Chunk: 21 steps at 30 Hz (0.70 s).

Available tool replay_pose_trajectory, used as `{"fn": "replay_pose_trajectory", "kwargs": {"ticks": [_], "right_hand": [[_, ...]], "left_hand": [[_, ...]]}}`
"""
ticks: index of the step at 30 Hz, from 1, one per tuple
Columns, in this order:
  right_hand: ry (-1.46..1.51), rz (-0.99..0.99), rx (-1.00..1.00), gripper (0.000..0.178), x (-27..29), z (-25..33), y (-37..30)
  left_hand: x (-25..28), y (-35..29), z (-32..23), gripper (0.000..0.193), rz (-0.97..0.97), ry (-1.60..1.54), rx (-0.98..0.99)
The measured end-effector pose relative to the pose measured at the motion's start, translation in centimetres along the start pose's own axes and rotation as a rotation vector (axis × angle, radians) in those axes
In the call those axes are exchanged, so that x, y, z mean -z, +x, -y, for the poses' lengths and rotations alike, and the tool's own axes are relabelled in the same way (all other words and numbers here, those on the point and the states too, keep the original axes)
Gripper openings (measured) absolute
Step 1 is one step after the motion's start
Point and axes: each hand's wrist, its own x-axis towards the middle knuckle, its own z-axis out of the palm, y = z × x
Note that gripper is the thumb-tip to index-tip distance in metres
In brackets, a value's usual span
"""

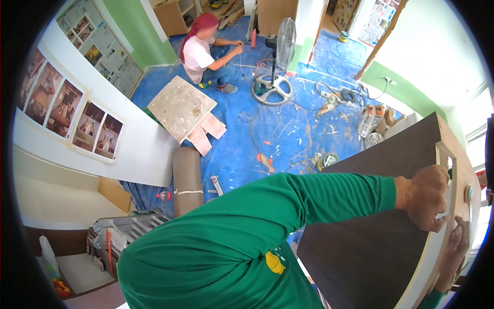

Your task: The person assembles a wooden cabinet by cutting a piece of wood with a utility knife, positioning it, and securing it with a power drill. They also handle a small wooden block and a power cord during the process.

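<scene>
Arm outstretched, left hand (426, 198) closed at the flat, dark brown panel's (368, 232) pale edge; right hand (454, 252) alongside, grip unclear.

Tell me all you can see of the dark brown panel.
The dark brown panel is broad, flat and wood-like, with a pale edge along its right side. It appears upright; its lower end is cut off by the picture, and the green sleeve crosses in front. The left hand is curled at the pale edge; the right hand is just beyond, contact unclear.
</scene>
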Motion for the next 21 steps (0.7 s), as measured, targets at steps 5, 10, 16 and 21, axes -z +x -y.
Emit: {"fn": "replay_pose_trajectory", "kwargs": {"ticks": [5, 10, 16, 21], "right_hand": [[0.151, 0.095, -0.229, 0.053, 1.3, -4.0, 0.0], [0.230, 0.061, -0.236, 0.054, 0.7, -4.2, -0.2], [0.235, -0.016, -0.218, 0.053, 0.0, -3.5, -0.4], [0.273, -0.028, -0.241, 0.053, -0.2, -2.8, -0.4]], "left_hand": [[0.1, 0.0, -0.2, 0.035, 0.022, -0.024, 0.024], [-0.3, -0.2, -0.1, 0.034, -0.003, -0.055, 0.025], [-0.4, -0.2, -0.1, 0.033, -0.016, -0.052, 0.016], [-0.4, -0.1, -0.2, 0.033, 0.011, -0.016, 0.035]]}}
